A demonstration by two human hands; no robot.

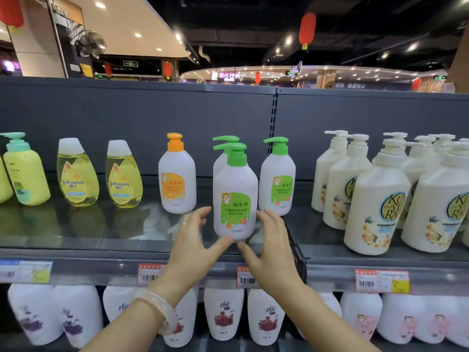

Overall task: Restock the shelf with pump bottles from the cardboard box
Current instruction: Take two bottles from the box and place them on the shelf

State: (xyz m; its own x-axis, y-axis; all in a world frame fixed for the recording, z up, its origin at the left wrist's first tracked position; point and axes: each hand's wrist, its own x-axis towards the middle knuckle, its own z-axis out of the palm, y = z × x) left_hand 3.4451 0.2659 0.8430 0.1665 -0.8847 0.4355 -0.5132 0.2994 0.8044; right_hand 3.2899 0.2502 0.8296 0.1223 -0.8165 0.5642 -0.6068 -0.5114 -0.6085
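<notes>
A white pump bottle with a green pump and green label (234, 196) stands at the front of the grey shelf (101, 250). My left hand (193, 240) and my right hand (269, 245) cup its base from either side, thumbs touching the bottom edge. Right behind it stands a second green-pump bottle (220, 153), mostly hidden. A third green-pump bottle (278, 179) stands to the right, and an orange-pump bottle (177, 176) to the left. The cardboard box is out of view.
Yellow bottles (76, 174) line the shelf at left. Large cream pump bottles (375, 199) crowd the neighbouring shelf at right. White bottles (223, 313) fill the shelf below, under price tags (246, 276). Bare shelf lies between the yellow bottles and my hands.
</notes>
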